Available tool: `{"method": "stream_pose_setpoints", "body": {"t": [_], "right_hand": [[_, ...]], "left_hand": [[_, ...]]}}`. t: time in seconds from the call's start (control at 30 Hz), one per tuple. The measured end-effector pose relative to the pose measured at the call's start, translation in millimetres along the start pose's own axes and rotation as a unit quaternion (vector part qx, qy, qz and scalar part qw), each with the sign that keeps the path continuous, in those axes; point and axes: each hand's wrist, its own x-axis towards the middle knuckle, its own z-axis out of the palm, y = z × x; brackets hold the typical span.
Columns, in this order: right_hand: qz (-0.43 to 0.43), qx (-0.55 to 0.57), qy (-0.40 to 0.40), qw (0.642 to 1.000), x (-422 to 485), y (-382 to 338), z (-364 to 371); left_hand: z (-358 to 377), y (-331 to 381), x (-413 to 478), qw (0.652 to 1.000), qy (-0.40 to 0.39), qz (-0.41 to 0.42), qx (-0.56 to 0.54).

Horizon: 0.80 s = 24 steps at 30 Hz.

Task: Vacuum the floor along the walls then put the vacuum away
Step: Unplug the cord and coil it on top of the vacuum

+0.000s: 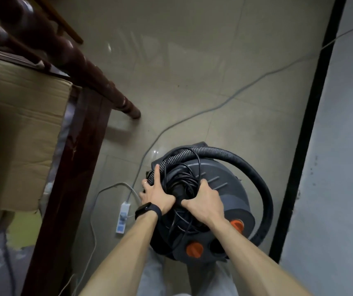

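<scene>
Both grips on vacuum (220,184), standing on floor (182,82) beside wall (342,146). Left grip (156,195) curled round hose (256,174), right grip (203,201) clamped on cord (185,180) bundle. Likely heavy, bulky; hose floppy, so lift from top centre.

A single wide-angle camera sits on the person's head and looks steeply down and a little forward. Both forearms reach in from the bottom edge to the left hand (157,197) and right hand (205,201), which lie low in the middle of the frame on the vacuum (220,189), close beneath the lens. The tiled floor (192,71) fills the upper part, farther off. The wall (342,146) slants down the right side, and dark wooden furniture (81,146) stands near along the left.
</scene>
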Motion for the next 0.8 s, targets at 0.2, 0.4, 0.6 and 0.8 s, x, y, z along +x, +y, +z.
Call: {"method": "stream_pose_setpoints", "body": {"t": [0.2,0.4,0.6,0.8], "right_hand": [[0.022,0.021,-0.017,0.999,-1,23,-55],[0.009,0.064,0.031,0.997,-11,28,-163],[-0.029,0.065,0.093,0.993,-3,-34,-256],[-0.057,0.041,0.124,0.990,54,-120,-326]], "left_hand": [[4,45,-32,1.000,-0.018,0.007,-0.010],[-7,142,-76,0.999,0.017,0.038,-0.010],[-75,230,-78,0.996,0.039,0.068,-0.039],[-153,305,-27,0.991,0.030,0.117,-0.064]]}}
